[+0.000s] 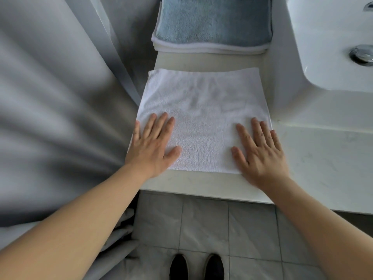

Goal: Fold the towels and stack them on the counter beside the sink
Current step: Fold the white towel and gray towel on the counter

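Both hands lie flat, palms down and fingers spread, gripping nothing. At the far left hangs a grey pleated shower curtain, its folds falling to the tiled grey floor. Just right of it, the left hand presses on the near left corner of a white square terry towel, with the thumb pointing inward across the cloth and the little finger at the towel's left edge. The towel is spread flat on the pale stone counter, and its middle stretch lies bare between the two hands. The right hand rests on the near right corner, its heel over the towel's front edge and onto the counter. Beyond the towel, apart from it, sits a folded blue-grey terry towel on top of folded white towels. Furthest right is the white ceramic sink with its chrome drain.
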Demonstrator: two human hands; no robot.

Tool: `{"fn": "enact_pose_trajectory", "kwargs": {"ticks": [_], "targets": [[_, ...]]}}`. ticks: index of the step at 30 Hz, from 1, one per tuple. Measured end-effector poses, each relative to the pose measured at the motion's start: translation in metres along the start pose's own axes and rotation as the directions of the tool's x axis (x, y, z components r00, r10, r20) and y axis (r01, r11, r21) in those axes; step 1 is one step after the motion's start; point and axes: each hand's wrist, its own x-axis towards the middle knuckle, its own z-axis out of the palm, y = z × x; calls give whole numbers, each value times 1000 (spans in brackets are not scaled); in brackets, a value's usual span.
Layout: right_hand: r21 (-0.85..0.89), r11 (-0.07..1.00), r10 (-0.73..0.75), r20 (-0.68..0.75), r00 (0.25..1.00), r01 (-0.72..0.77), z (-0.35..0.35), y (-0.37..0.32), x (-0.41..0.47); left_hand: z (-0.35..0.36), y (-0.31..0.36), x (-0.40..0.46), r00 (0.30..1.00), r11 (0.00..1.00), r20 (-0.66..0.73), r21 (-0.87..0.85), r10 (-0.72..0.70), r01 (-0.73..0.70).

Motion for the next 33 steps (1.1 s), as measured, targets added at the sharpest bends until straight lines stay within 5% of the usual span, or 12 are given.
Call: {"fn": "enact_pose_trajectory", "kwargs": {"ticks": [10,16,23,33], "targets": [[-9,999,-35,-28,999,35,2,-5,-22,3,2,-24,1000,1000,24,5,-1,1],[-88,909,-395,120,911,407,-7,-2,-45,0,0,-44,996,996,33,-12,84,-84],[-128,923,-333,209,920,363,-8,-9,-58,-5,-14,-68,944,956,176,33,280,-290],[-87,945,-272,332,903,316,-20,-15,-80,-6,-17,-78,937,976,278,-12,214,-219]]}}
